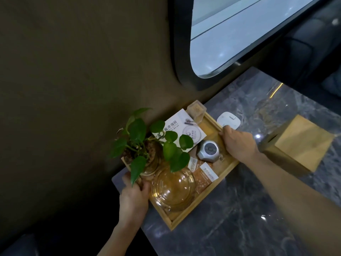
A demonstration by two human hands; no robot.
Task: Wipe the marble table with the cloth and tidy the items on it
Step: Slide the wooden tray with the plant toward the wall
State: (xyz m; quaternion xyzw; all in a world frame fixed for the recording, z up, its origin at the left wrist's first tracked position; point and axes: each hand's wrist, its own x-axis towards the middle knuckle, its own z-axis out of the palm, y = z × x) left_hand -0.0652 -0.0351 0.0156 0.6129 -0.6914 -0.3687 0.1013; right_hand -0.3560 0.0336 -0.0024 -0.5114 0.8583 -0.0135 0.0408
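A wooden tray (201, 204) rests on the grey marble table (245, 209) against the wall. It carries a leafy plant in a glass pot (145, 154), a glass ashtray (173, 187), a white card (182, 130), a silver round device (209, 151), orange packets (204, 177) and a clear box (196, 110). My left hand (133, 197) grips the tray's near-left rim under the plant. My right hand (238, 143) holds the tray's right rim. No cloth is in view.
A wooden tissue box (299, 145) stands on the table to the right of the tray. A white flat pad (228, 120) lies just beyond my right hand. A dark wall is at the left and a rounded window frame (184, 52) at the back.
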